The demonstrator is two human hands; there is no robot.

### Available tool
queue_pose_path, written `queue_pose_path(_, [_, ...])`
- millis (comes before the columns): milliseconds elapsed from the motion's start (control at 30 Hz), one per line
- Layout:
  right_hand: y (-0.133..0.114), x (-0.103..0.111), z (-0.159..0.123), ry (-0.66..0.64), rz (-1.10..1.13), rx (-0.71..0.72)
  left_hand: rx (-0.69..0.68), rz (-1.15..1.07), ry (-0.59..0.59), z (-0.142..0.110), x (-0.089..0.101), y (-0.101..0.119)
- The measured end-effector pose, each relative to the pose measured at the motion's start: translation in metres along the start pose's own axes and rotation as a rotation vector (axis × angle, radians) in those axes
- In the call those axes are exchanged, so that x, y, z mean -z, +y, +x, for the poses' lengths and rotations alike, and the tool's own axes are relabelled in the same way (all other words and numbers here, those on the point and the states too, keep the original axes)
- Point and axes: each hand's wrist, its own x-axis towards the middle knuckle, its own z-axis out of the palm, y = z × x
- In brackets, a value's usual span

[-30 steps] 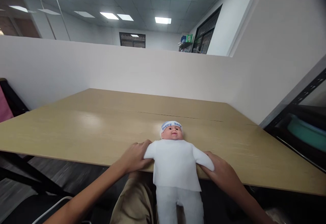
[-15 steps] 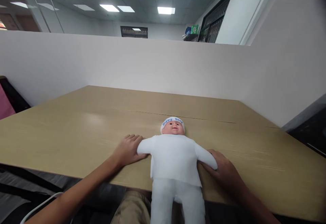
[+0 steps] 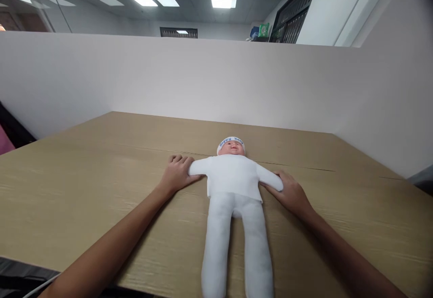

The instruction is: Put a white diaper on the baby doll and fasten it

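A baby doll in white clothes lies on its back on the wooden table, head away from me and arms spread. Its white headband carries blue lettering. My left hand is closed around the end of the doll's arm on the left side, the thumb below it. Around the other sleeve, on the right, my right hand is closed too, its fingers partly hidden beneath. Both white legs stretch toward me, and the feet are cut off by the bottom of the view.
The light wooden table has a thin seam across it. Behind it rises a white partition wall. A black and pink object stands past the left edge, and a dark object at the far right.
The doll has slid farther onto the table, away from me, with both hands still on its arms. Its legs, formerly over the near edge, now lie largely on the tabletop. My view has shifted.
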Motion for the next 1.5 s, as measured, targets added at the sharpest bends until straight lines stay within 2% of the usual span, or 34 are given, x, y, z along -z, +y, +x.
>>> queue_pose_path(167, [0.020,-0.019,0.050,0.107,-0.048,0.111,0.109,-0.070,0.079,0.034,-0.025,-0.016])
queue_pose_path(367, [0.033,-0.041,0.100,0.194,-0.178,0.106,0.210,-0.122,0.090,0.068,-0.048,-0.033])
queue_pose_path(533, [0.047,-0.055,0.127,0.237,-0.224,0.087,0.203,-0.107,0.102,0.087,-0.062,-0.043])
queue_pose_path(667, [0.059,-0.063,0.138,0.222,-0.243,0.075,0.218,-0.095,0.113,0.096,-0.073,-0.051])
queue_pose_path(933, [0.070,-0.074,0.132,0.249,-0.182,0.071,0.244,-0.164,0.046,0.094,-0.075,-0.052])
queue_pose_path(1067, [0.072,-0.076,0.119,0.291,-0.168,0.037,0.253,-0.199,0.089,0.086,-0.073,-0.050])
queue_pose_path(1167, [0.074,-0.074,0.104,0.305,-0.157,-0.014,0.275,-0.208,0.115,0.079,-0.071,-0.050])
queue_pose_path(1367, [0.080,-0.065,0.073,0.279,-0.150,-0.054,0.336,-0.183,0.081,0.061,-0.062,-0.047])
queue_pose_path(1500, [0.082,-0.061,0.066,0.250,-0.145,-0.075,0.367,-0.210,0.092,0.053,-0.059,-0.049])
